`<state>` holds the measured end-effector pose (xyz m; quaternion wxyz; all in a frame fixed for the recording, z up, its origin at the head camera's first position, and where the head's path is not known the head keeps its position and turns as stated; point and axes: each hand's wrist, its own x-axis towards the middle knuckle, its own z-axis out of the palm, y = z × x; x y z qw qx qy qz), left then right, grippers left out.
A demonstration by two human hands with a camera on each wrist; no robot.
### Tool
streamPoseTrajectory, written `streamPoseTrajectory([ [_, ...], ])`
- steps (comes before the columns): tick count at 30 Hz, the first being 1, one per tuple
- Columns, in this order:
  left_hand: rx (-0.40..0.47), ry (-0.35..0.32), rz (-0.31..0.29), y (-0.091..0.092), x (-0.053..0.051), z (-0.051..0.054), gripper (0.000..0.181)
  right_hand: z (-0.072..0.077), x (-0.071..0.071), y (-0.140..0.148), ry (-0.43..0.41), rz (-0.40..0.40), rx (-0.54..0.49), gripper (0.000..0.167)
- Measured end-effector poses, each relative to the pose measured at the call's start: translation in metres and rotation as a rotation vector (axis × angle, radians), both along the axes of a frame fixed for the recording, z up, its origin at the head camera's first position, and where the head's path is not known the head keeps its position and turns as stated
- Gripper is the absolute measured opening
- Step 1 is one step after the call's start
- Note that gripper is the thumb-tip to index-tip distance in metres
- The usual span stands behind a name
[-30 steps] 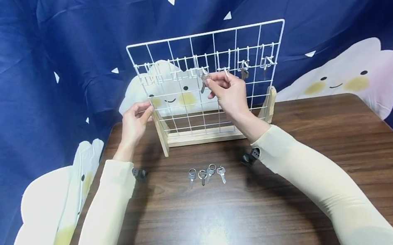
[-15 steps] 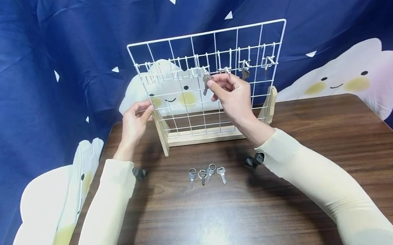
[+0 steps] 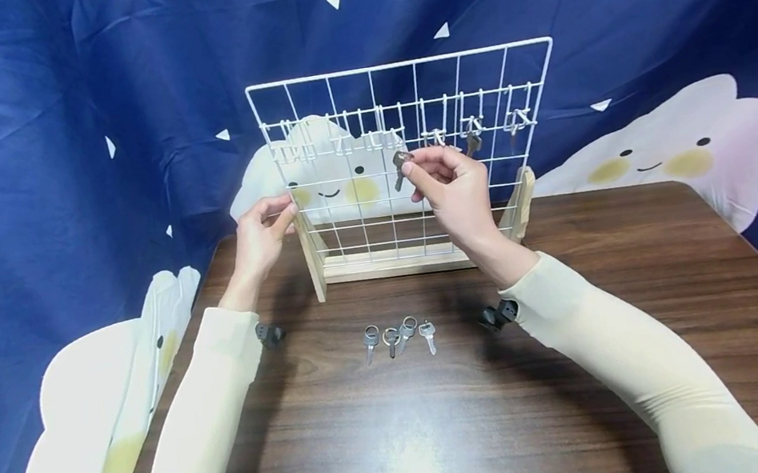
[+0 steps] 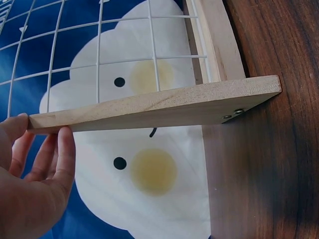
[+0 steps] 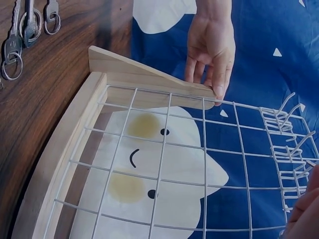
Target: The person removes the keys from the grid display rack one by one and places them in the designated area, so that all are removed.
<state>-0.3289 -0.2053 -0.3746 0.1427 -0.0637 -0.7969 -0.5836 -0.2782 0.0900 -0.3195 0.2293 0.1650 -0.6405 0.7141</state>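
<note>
My right hand (image 3: pixel 456 189) pinches a small metal key (image 3: pixel 401 172) between thumb and fingers, in front of a white wire grid rack (image 3: pixel 398 64). The key hangs just below one of the middle hooks (image 3: pixel 394 137) and appears apart from it. My left hand (image 3: pixel 259 241) grips the upper end of the rack's left wooden leg (image 4: pixel 149 105), thumb on one side and fingers on the other. Further right, a few keys (image 3: pixel 472 142) hang from the hooks. In the right wrist view, only part of the right hand (image 5: pixel 305 211) shows, and the held key is mostly hidden.
Several loose keys with rings (image 3: pixel 371 340) lie in a row on the brown wooden table (image 3: pixel 349 435), in front of the rack. More white hooks (image 3: pixel 340 145) line the left part of the grid. A blue curtain (image 3: pixel 165 56) with cloud faces hangs behind.
My right hand has moved a little right and down with the key, away from the middle hook. The left hand stays on the wooden leg, and the table keys have not moved.
</note>
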Motion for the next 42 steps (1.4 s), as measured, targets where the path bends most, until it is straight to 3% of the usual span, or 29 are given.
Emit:
streamPoseTrajectory([
  [11, -0.010, 0.009, 0.002, -0.001, 0.000, -0.001, 0.032, 0.000, 0.008, 0.003, 0.007, 0.005, 0.052, 0.015],
  [18, -0.011, 0.003, 0.013, 0.000, -0.001, -0.001, 0.030, -0.012, 0.015, 0.009, -0.015, 0.015, 0.106, 0.021],
  [24, -0.008, 0.002, 0.010, 0.000, 0.000, -0.001, 0.031, -0.030, 0.023, 0.019, -0.107, 0.022, 0.198, 0.023],
  [35, 0.003, -0.009, 0.004, 0.000, -0.001, -0.001, 0.032, -0.058, 0.030, 0.038, -0.252, 0.081, 0.244, 0.024],
  [42, 0.006, -0.011, 0.001, 0.000, 0.000, 0.000, 0.032, -0.075, 0.040, 0.048, -0.415, 0.133, 0.289, 0.024],
])
